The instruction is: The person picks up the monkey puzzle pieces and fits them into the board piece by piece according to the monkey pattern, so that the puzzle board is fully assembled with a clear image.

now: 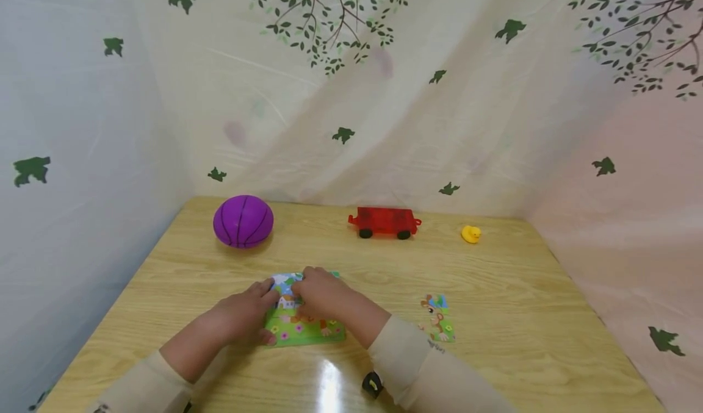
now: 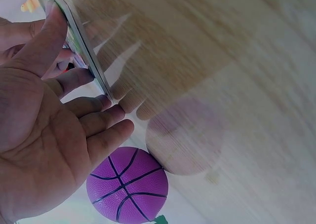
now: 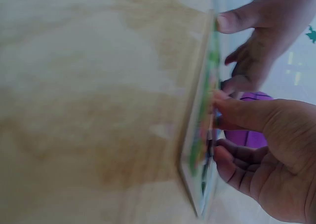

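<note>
On the table (image 1: 505, 315), here's the puzzle (image 1: 299, 335) lying flat, my left hand (image 1: 240, 317), fingers fairly straight, touching its left edge while my right hand (image 1: 328, 293) bends over its face. The right wrist view catches the gap between my right thumb (image 3: 243, 109) and finger (image 3: 223, 161) that the head view hides, though I can't tell whether they pinch anything. Only the head view gets the monkey piece (image 1: 437, 320), well apart to the right.
</note>
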{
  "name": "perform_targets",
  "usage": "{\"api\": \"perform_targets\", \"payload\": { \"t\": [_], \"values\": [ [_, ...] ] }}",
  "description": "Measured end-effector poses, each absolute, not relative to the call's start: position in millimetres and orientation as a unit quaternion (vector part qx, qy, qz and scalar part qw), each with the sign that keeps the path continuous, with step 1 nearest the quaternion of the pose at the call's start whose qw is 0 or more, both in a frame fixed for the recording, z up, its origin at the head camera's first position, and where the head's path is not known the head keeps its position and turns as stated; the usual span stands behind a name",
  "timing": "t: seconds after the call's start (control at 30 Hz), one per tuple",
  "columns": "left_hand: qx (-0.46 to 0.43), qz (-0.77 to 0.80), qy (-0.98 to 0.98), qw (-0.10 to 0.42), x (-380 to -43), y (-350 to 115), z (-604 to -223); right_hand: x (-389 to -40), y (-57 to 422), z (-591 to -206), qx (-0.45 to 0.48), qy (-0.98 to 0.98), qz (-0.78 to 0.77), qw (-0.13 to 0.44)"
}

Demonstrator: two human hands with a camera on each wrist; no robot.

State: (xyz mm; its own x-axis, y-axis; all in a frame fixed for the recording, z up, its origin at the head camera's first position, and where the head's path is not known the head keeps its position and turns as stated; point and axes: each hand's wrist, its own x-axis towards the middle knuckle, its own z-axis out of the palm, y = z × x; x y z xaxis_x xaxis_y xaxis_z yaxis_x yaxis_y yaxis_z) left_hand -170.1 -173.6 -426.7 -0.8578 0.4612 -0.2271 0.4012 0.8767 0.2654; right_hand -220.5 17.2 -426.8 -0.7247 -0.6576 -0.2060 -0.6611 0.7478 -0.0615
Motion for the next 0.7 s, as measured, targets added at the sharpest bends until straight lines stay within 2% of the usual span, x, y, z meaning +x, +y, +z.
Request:
{"api": "perform_targets", "payload": {
  "t": [0.33, 0.5, 0.7],
  "values": [
    [0.231, 0.109, 0.957, 0.137, -169.4, -173.6, -424.7, -214.9, 14.8, -432.6, -0.390, 0.918, 0.044, 0.064],
    [0.237, 0.112, 0.956, 0.133, -169.6, -171.2, -424.4, -205.2, 27.0, -422.4, -0.454, 0.885, 0.088, 0.053],
    [0.228, 0.104, 0.958, 0.139, -169.9, -171.3, -424.4, -190.3, 41.7, -421.7, -0.461, 0.876, 0.117, 0.085]
  ]
}}
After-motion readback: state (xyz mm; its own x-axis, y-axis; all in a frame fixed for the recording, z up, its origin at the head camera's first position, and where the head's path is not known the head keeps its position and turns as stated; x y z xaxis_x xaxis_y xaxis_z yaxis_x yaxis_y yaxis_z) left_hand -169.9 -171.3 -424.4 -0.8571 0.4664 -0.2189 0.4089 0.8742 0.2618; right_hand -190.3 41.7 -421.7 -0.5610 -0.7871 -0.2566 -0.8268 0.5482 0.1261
